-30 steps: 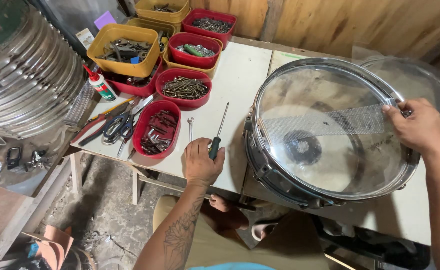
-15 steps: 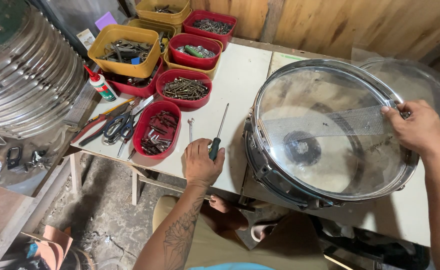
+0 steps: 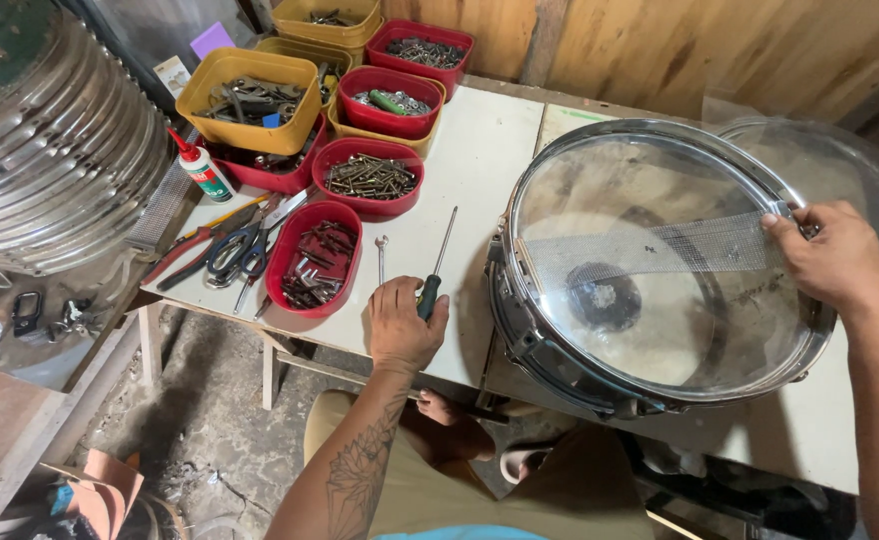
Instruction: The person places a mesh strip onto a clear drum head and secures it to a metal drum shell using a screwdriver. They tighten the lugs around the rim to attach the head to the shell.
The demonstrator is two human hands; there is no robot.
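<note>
On the white table (image 3: 480, 160), left hand (image 3: 402, 325) grips a screwdriver (image 3: 436, 265); right hand (image 3: 828, 255) pinches the drum's rim (image 3: 660, 135).

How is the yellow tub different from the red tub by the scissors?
The yellow tub is squarish and sits stacked on a red one; the red tub is a long oval resting on the table. The yellow tub holds mixed metal parts, the red tub dark screws. Both are open plastic tubs.

Screwdriver (image 3: 436, 262) flat on white table (green-black handle nearest edge); clear-headed snare drum (image 3: 650, 265) beside it.
</note>
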